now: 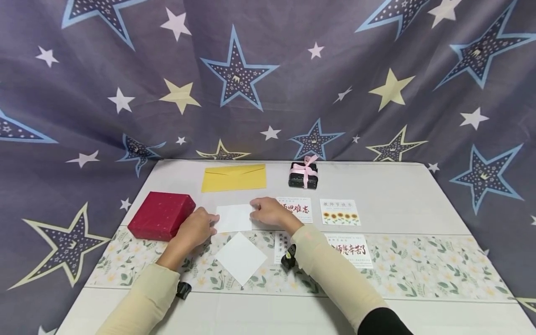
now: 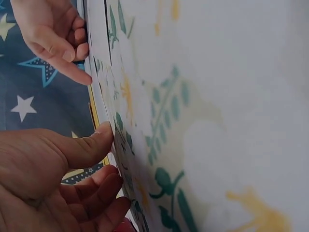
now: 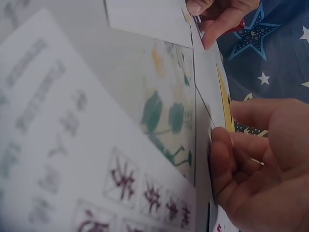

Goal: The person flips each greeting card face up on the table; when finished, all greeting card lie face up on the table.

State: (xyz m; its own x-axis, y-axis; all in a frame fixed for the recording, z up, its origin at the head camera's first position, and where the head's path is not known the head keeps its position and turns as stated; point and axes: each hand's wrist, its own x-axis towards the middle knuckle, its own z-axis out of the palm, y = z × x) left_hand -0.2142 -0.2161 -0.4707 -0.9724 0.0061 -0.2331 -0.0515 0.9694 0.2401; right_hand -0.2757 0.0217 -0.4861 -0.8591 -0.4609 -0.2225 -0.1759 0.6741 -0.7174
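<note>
A blank white card point(image 1: 233, 218) lies between my two hands near the middle of the table. My left hand point(image 1: 197, 228) touches its left edge, with thumb and fingertips apart. On the opposite edge, my right hand point(image 1: 268, 211) has its thumb and index fingertips, also spread apart. Just below is a second blank white card point(image 1: 241, 258), turned like a diamond on the floral strip. In the left wrist view, the left hand's fingers point(image 2: 104, 186) are loosely bent. The right wrist view shows the right hand point(image 3: 265, 159) beside the table surface, fingers bent.
A red box point(image 1: 161, 215) sits left of the left hand. At the back are a yellow envelope point(image 1: 233, 179) and a black gift box with pink ribbon point(image 1: 304, 176). Printed cards, including a sunflower card point(image 1: 340, 212) and a red-lettered card point(image 1: 356, 253), lie around the right arm.
</note>
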